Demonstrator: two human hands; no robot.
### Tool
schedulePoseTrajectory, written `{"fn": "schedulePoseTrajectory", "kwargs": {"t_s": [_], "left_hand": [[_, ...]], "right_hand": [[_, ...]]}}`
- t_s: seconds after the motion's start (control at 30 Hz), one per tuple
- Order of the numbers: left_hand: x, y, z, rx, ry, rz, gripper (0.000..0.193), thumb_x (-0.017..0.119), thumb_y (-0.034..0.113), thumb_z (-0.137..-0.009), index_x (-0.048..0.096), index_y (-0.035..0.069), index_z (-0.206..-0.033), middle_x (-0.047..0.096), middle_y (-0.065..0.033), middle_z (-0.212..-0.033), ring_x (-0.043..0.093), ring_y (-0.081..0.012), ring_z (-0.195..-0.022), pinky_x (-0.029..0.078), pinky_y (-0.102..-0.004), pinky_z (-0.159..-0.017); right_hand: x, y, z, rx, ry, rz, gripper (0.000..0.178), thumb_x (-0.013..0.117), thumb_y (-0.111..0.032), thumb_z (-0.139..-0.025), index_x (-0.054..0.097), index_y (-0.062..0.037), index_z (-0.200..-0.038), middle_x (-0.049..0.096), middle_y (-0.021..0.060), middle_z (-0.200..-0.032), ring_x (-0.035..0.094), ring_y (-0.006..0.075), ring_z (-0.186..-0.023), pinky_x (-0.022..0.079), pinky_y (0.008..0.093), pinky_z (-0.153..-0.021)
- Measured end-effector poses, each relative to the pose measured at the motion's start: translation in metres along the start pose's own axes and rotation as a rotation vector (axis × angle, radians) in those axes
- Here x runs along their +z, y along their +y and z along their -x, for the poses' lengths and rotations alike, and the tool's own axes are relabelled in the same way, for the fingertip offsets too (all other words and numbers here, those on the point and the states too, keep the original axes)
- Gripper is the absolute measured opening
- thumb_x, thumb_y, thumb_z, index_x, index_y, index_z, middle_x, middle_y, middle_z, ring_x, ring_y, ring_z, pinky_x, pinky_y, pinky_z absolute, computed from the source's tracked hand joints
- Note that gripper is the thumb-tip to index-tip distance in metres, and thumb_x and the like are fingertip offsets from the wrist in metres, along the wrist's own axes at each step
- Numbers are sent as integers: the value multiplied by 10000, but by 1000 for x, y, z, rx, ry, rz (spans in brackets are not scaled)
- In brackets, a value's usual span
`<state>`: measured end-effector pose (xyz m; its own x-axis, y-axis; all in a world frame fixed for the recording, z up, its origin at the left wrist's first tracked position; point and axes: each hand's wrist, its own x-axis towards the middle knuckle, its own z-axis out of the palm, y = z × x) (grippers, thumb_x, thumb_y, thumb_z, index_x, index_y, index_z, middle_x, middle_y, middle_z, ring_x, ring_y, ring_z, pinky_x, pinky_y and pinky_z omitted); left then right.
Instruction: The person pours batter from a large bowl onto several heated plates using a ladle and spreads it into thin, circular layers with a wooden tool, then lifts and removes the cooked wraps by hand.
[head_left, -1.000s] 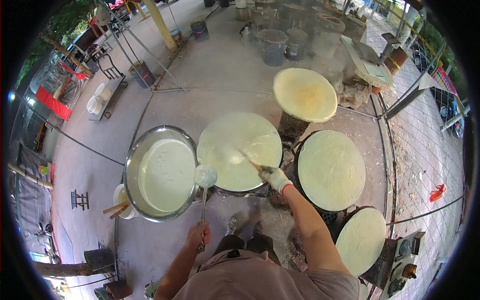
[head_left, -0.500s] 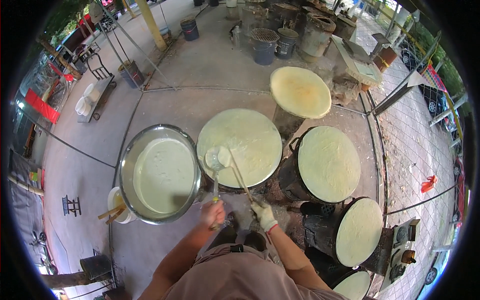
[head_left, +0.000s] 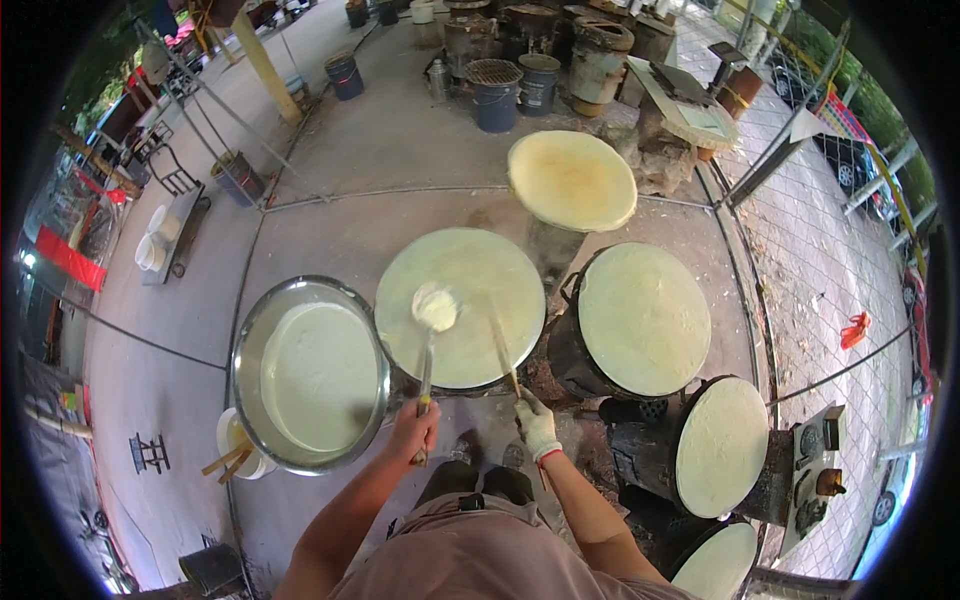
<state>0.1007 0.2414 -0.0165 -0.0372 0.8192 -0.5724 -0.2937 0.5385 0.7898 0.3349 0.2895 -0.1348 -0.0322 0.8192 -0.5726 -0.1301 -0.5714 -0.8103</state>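
My bare left hand (head_left: 413,432) is closed on the handle of a ladle (head_left: 428,360). The ladle's round bowl, with pale batter in it, is over the left part of a round griddle (head_left: 475,365) covered with cream-coloured batter. My right hand (head_left: 537,424), in a white glove with a red cuff, grips a long wooden stick (head_left: 504,348). Its far end reaches over the middle of the same griddle and is blurred by motion. Left of the griddle stands a large metal basin (head_left: 246,335) holding white batter.
More batter-covered round griddles stand to the right, one (head_left: 645,320) on a black drum stove. A browned flatbread (head_left: 572,180) lies farther off. Beside the basin is a white bucket (head_left: 228,432) with wooden handles. A wire fence (head_left: 800,270) runs along the right.
The ladle and stick, close together half a second ago, are now farther apart, the stick having moved right. The griddle's batter looks smoother. The whole view has shifted slightly.
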Motion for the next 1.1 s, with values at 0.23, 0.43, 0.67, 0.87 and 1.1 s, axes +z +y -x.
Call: {"fn": "schedulePoseTrajectory", "kwargs": {"t_s": [0.23, 0.43, 0.67, 0.87, 1.1], "left_hand": [[76, 23, -138, 94, -92, -219, 104, 512, 122, -853, 461, 44, -899, 458, -30, -532, 423, -121, -382, 332, -273, -367], [108, 9, -194, 132, 22, -387, 124, 502, 119, -826, 466, 16, -886, 478, -54, -552, 472, -157, -413, 362, -320, -391], [106, 5, -201, 115, 117, -337, 138, 517, 123, -805, 475, 7, -865, 500, -71, -573, 496, -178, -438, 379, -341, -409], [76, 53, -173, -58, -324, 371, 83, 507, 118, -886, 484, 40, -903, 442, -10, -640, 401, -98, -458, 309, -252, -396], [23, 92, -68, -28, -250, 384, 84, 471, 128, -927, 482, 62, -978, 397, 36, -615, 353, -49, -436, 285, -197, -364]], "right_hand": [[-31, -37, -21, 23, 201, -258, 326, 570, -130, -900, 583, -116, -1226, 549, -39, -705, 399, 60, -462, 335, 221, -406], [-23, -48, -54, -40, 196, -225, 348, 555, -116, -896, 557, -48, -1238, 584, -28, -818, 490, 54, -629, 407, 198, -551], [3, -65, -66, -148, 224, 342, 405, 556, -165, -877, 531, -27, -1257, 633, 109, -1044, 591, 157, -885, 459, 262, -842], [-5, -50, -79, -234, 203, -127, 406, 567, -165, -875, 536, -9, -1248, 635, 77, -1030, 563, 117, -896, 443, 240, -837], [37, -83, -43, -133, 328, 780, 427, 526, -334, -864, 541, -158, -1253, 623, 189, -1068, 606, 325, -998, 464, 382, -854]]}}
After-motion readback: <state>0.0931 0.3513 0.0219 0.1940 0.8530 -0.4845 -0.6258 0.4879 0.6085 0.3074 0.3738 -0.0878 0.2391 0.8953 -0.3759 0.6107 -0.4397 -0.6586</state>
